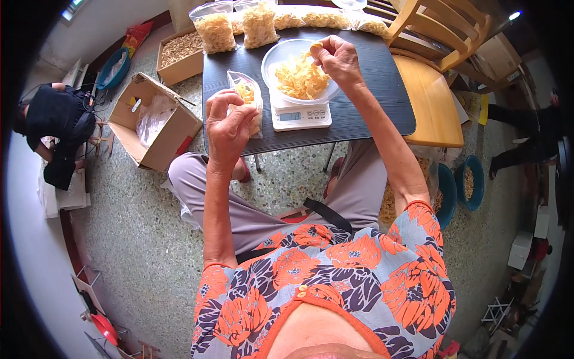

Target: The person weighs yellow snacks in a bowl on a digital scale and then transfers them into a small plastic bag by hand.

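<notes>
A clear plastic bowl (267, 74) holds a heap of thin dried yellow flakes (301, 77) and stands on a white digital kitchen scale (299, 126) with a lit display. My right hand (337, 60) is above the bowl's right rim, with a yellow flake (316, 45) pinched between thumb and fingers. At the table's left edge lies a clear zip bag (256, 89), partly filled with similar flakes. My left hand (228, 123) is over this bag, thumb and fingertips drawn together; whether it grips the bag or a flake, I cannot tell.
Filled clear bags (215, 33) line the back of the dark table (372, 89). Cardboard boxes (154, 119) stand on the left, a wooden chair (430, 103) on the right. Blue tubs (469, 181) sit on the floor. Another person (58, 123) is at the far left; dark-clothed legs (515, 130) show at right.
</notes>
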Motion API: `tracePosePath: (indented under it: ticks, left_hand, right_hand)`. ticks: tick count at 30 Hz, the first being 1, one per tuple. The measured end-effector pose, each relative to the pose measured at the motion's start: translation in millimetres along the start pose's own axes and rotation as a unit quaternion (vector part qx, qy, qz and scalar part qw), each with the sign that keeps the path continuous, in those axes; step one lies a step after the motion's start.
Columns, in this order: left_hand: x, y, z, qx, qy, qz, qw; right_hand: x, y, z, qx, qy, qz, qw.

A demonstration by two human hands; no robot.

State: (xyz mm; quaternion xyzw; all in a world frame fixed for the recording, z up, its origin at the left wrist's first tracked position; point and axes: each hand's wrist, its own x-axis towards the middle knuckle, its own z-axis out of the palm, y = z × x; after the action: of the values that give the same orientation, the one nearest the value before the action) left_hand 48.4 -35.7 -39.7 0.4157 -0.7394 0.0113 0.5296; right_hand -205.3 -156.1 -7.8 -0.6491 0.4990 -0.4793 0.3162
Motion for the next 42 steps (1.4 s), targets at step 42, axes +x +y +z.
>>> tracePosePath:
  ticks: [42]
  left_hand:
    - [-11,-9,-7,0.02,0.033,-0.003,0.999]
  right_hand:
    - [-32,-52,106,-0.325,-0.242,-0.283,0.869]
